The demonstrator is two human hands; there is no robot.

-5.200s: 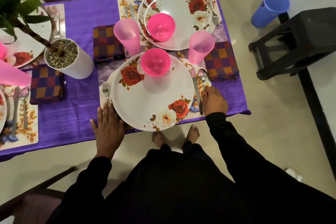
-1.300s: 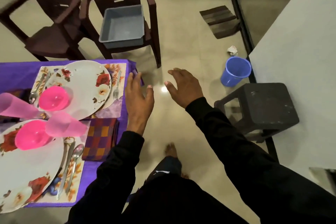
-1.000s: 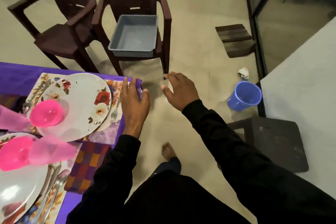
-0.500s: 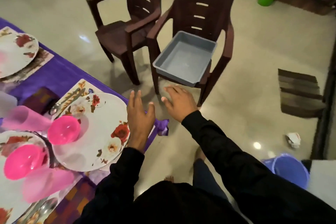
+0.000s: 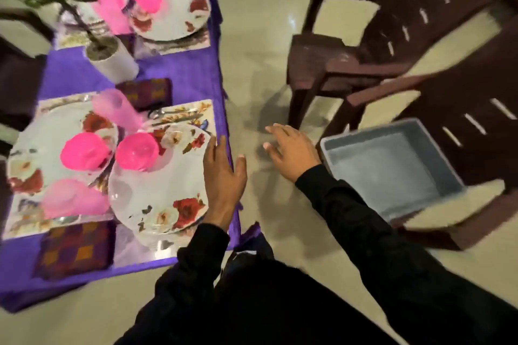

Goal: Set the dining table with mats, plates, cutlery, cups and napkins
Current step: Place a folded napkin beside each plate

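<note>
Left to right. On the purple-clothed table (image 5: 179, 70) we see 4 place settings, blurred by camera motion. The checked purple-and-orange cloth napkin (image 5: 74, 249), soft and light, lies flat at the near corner; we judge it best lifted by pinching a folded edge. The translucent pink plastic cups (image 5: 73, 200) look light and easy to tip, so we would take them round the body rather than the rim. The bright pink plastic bowls (image 5: 137, 151) sit on the plates, light and probably slippery. The white round plate with red rose print (image 5: 157, 193) rests on a floral rectangular mat (image 5: 193, 112); we judge the plate stiff, breakable if ceramic, and best held at opposite rims with 2 hands. Cutlery is too blurred to locate.

The left hand (image 5: 222, 176) hovers over the table's right edge beside this plate, fingers (image 5: 221, 148) straight and released, grasping nothing. The right hand (image 5: 293, 148) hangs over the floor, fingers spread and empty, near the grey plastic tub (image 5: 392, 168) standing on a brown plastic chair (image 5: 476, 126); the tub appears empty.
</note>
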